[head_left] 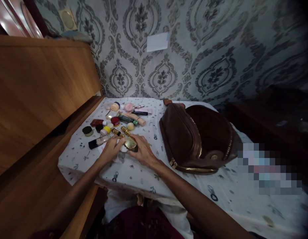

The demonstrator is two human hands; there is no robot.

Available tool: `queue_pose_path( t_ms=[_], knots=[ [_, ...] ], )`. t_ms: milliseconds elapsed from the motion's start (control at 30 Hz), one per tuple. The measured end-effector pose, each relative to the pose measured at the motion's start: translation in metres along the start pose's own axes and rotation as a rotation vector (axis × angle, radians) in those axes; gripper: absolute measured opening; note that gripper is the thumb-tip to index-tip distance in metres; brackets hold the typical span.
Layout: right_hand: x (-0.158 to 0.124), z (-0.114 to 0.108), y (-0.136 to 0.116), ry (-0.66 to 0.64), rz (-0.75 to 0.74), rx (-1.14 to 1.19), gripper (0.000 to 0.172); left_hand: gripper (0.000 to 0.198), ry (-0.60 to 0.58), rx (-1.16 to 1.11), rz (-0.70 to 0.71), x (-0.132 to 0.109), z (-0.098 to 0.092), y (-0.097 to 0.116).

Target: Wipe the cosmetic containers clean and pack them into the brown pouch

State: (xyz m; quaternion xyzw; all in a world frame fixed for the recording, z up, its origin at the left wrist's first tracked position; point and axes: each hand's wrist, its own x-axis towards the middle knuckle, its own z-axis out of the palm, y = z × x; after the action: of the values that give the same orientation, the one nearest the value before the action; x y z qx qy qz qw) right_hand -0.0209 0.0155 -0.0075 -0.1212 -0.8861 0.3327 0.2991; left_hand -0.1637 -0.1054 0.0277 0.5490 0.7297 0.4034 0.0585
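My right hand (pixel 143 151) is closed around a shiny gold, rounded cosmetic case (pixel 130 143), tilted over the table. My left hand (pixel 112 148) pinches a crumpled white tissue (pixel 123 148) against the near side of the case. Just beyond my fingers lie a gold tube (pixel 125 130) and a black-and-gold tube (pixel 117 132). A foundation bottle with a black cap (pixel 97 142) rests beside my left hand. Farther back are a green tube (pixel 127 119), a red-lidded jar (pixel 115 120) and a small cream-coloured jar (pixel 130 126).
A brown leather bag (pixel 193 139) with gold zips stands to the right of my hands. Several more cosmetics, including a dark-lidded jar (pixel 87 130), are spread at the left. A wooden cabinet (pixel 44 83) borders the left, and a patterned wall (pixel 161 71) rises behind the cloth-covered table (pixel 141 179).
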Motion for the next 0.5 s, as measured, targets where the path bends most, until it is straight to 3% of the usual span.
queue_pose_path(
  t_ms=[267,500],
  knots=[
    [0.003,-0.011,-0.008,0.026,0.045,0.060,0.046,0.029,-0.048,-0.080,0.053,-0.017,-0.003,-0.011],
    [0.002,-0.007,-0.001,0.037,0.202,0.474,0.039,0.032,0.012,-0.122,0.117,-0.016,-0.006,-0.017]
  ],
)
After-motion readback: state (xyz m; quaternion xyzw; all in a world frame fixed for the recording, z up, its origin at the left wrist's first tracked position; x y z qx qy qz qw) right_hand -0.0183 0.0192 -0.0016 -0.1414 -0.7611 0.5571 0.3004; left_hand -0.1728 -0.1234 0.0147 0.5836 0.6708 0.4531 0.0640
